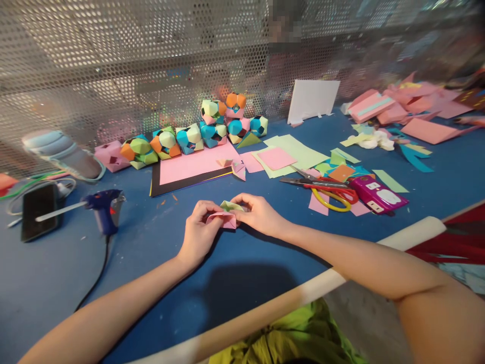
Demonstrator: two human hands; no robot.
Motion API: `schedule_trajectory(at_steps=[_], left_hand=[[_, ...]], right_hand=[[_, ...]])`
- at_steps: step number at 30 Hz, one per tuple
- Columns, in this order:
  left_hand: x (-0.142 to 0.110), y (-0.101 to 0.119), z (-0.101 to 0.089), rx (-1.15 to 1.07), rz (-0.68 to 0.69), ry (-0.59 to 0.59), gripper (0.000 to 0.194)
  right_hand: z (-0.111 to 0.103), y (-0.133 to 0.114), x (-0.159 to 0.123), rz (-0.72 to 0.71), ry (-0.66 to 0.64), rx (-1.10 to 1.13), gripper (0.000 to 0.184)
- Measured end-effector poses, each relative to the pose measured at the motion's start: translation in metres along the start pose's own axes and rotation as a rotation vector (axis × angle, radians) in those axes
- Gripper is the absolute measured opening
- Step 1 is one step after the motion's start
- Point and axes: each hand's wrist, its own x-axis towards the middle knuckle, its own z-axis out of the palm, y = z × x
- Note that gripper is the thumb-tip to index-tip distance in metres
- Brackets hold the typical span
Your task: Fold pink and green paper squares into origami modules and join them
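Just above the blue table, my left hand (202,227) pinches a folded pink paper piece (225,220) between thumb and fingers. My right hand (258,215) grips a pale green folded paper piece (231,206) from the other side. The two pieces touch or overlap between my fingertips; how they join is hidden. Beyond my hands lies a small folded pink piece (238,170) at the corner of a black and pink paper stack (189,167). Several finished multicoloured paper balls (189,138) stand in a row behind, with a few stacked on top.
On the left are a blue glue gun (104,207) with its cord, a phone (41,212) and a grey case (62,151). Scissors (333,189), a purple box (379,194) and paper sheets (295,151) lie to the right. A perforated metal screen (151,65) bounds the back.
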Motion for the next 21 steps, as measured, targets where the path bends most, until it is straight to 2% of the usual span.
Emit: schedule_trajectory(at_steps=[5, 7, 10, 13, 17, 21], left_hand=[[0.003, 0.002, -0.003, 0.093, 0.059, -0.013, 0.008], [0.003, 0.003, -0.003, 0.142, 0.080, -0.036, 0.012], [0.001, 0.004, -0.001, 0.147, 0.029, -0.087, 0.013], [-0.001, 0.002, 0.002, 0.112, -0.050, -0.068, 0.017], [-0.001, 0.000, 0.003, 0.115, -0.112, -0.021, 0.033], [0.000, -0.004, 0.001, 0.183, -0.038, -0.053, 0.037]], right_hand=[[-0.005, 0.001, 0.002, -0.005, 0.032, -0.058, 0.015], [-0.008, 0.001, 0.002, -0.044, 0.064, -0.143, 0.013], [-0.011, 0.002, 0.002, -0.145, 0.083, -0.290, 0.016], [-0.010, 0.003, 0.001, -0.239, 0.040, -0.380, 0.017], [-0.007, 0.004, -0.002, -0.328, 0.002, -0.450, 0.016], [-0.008, 0.006, -0.003, -0.372, -0.032, -0.524, 0.016]])
